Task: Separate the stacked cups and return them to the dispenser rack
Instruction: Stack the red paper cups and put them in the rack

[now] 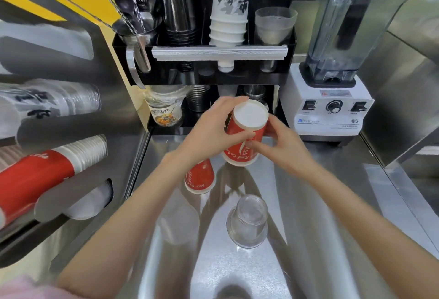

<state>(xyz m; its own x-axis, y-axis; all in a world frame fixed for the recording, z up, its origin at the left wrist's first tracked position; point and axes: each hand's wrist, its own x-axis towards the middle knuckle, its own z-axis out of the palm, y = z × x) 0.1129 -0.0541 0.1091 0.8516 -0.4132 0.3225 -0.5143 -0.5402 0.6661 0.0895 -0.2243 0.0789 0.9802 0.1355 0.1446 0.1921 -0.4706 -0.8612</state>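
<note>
Cups are the concern: a red paper cup stack (244, 137), upside down with its white base up, is held above the steel bench (320, 203), just in front of the black countertop organiser (204, 61). The left hand (211, 127) wraps the upper part, fingers curled round its far side and thumb across the front; the right hand (282, 141) pinches the lower part near the rim between thumb and fingers. I cannot tell how many cups are nested there. If they are jammed, a hard pull could crush the thin wall, or a sudden release could send one flying into the second red cup (199, 177), inverted on the bench nearer the person than the held stack, or the clear plastic cup (247, 221), also inverted, nearer still. By count: one held stack, one loose red cup, one clear cup. The dispenser rack (78, 180), left of the organiser, shows one red-cup sleeve (35, 180) plus two sleeves of clear cups above.
</note>
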